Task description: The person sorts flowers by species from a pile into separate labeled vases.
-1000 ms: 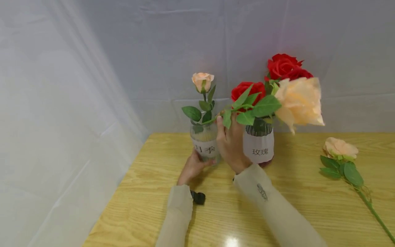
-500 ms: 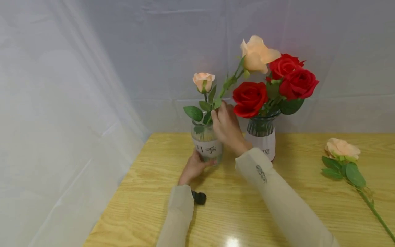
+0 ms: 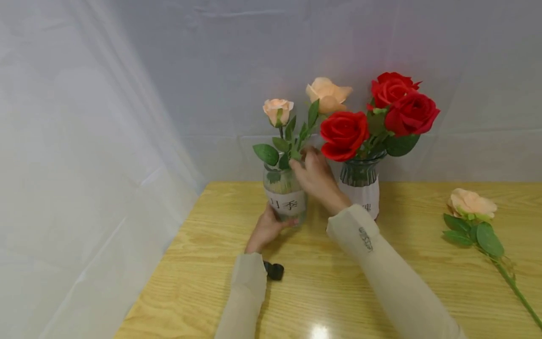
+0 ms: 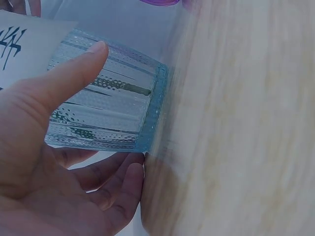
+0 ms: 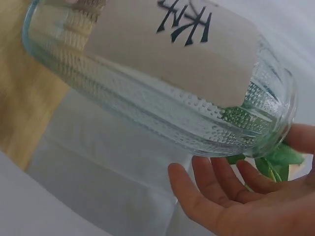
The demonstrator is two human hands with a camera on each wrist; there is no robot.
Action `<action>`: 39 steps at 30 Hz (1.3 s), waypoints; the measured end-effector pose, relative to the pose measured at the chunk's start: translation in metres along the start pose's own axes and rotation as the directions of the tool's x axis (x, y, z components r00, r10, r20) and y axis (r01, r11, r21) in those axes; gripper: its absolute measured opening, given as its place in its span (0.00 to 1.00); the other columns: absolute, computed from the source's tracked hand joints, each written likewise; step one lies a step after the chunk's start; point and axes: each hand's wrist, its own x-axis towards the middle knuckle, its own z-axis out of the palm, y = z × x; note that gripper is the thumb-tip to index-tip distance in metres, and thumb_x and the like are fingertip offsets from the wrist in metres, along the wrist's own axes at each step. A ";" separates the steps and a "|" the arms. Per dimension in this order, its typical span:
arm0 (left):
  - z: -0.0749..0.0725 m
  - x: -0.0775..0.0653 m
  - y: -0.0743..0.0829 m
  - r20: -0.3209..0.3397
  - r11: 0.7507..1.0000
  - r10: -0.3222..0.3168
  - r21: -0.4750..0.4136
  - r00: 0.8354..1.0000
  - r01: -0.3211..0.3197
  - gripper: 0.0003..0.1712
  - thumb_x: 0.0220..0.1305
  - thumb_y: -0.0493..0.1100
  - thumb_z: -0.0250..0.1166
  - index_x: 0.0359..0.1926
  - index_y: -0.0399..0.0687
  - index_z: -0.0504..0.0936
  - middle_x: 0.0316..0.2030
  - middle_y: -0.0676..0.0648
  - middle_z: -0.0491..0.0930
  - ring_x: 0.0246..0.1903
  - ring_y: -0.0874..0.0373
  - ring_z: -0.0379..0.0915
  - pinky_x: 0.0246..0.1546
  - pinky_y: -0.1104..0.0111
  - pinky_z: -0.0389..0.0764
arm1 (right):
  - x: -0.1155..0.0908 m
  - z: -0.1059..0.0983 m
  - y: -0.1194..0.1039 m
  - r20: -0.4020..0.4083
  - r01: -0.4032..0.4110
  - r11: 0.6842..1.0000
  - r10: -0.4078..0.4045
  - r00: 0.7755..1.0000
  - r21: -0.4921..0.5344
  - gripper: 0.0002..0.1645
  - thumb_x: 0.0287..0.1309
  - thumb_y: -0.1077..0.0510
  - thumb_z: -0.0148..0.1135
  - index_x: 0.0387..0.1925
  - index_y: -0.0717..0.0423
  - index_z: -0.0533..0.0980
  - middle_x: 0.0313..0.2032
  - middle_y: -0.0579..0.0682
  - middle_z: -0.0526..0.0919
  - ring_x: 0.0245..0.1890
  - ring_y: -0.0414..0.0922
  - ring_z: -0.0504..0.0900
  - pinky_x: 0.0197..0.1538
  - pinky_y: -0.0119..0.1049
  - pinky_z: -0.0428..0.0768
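Note:
My left hand (image 3: 267,228) grips the lower part of a ribbed glass vase (image 4: 115,98), thumb across the front and fingers on the far side. The vase is upright with a white label of dark characters. One short peach rose (image 3: 278,112) stands in it. At the mouth, my right hand (image 3: 317,176) pinches the leafy stem of a second peach rose (image 3: 328,96), which leans right with its stem in the vase. In the right wrist view the right fingers (image 5: 189,194) curl beside the rim, partly hiding the stem.
Close on the right stands another labelled vase (image 3: 357,176) with several red roses (image 3: 345,135); one bloom overlaps the leaning peach rose. A third peach rose (image 3: 472,203) lies on the wooden table (image 3: 305,292) at right. A pale cloth (image 3: 220,94) hangs behind.
The second peach rose has swung up from in front of the red roses, then dropped lower into the left vase. My right hand has turned with it; the left hand has kept its hold.

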 end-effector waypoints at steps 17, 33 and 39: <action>0.000 0.000 0.000 -0.012 0.999 -0.002 0.035 1.000 0.003 0.53 0.56 0.36 0.76 0.76 0.37 0.55 0.69 0.34 0.67 0.70 0.41 0.62 0.71 0.51 0.59 | -0.036 -0.018 0.024 0.060 -0.003 0.988 -0.006 0.998 0.151 0.26 0.69 0.59 0.62 0.61 0.70 0.68 0.55 0.67 0.77 0.55 0.63 0.78 0.56 0.55 0.77; 0.000 0.000 -0.002 -0.020 0.999 0.003 0.045 1.000 -0.002 0.51 0.56 0.36 0.76 0.74 0.34 0.56 0.68 0.32 0.68 0.69 0.38 0.63 0.70 0.49 0.60 | -0.070 -0.025 0.045 0.080 0.153 0.979 -0.165 0.983 0.134 0.20 0.67 0.66 0.62 0.56 0.75 0.72 0.47 0.69 0.80 0.46 0.63 0.82 0.52 0.56 0.80; 0.000 0.001 -0.002 -0.020 0.999 -0.005 0.049 1.000 0.006 0.53 0.56 0.36 0.77 0.75 0.36 0.55 0.69 0.33 0.67 0.70 0.40 0.62 0.71 0.51 0.59 | -0.080 -0.030 0.052 0.060 0.207 0.969 -0.217 0.974 0.138 0.17 0.66 0.69 0.61 0.54 0.75 0.74 0.46 0.67 0.81 0.44 0.62 0.82 0.50 0.56 0.80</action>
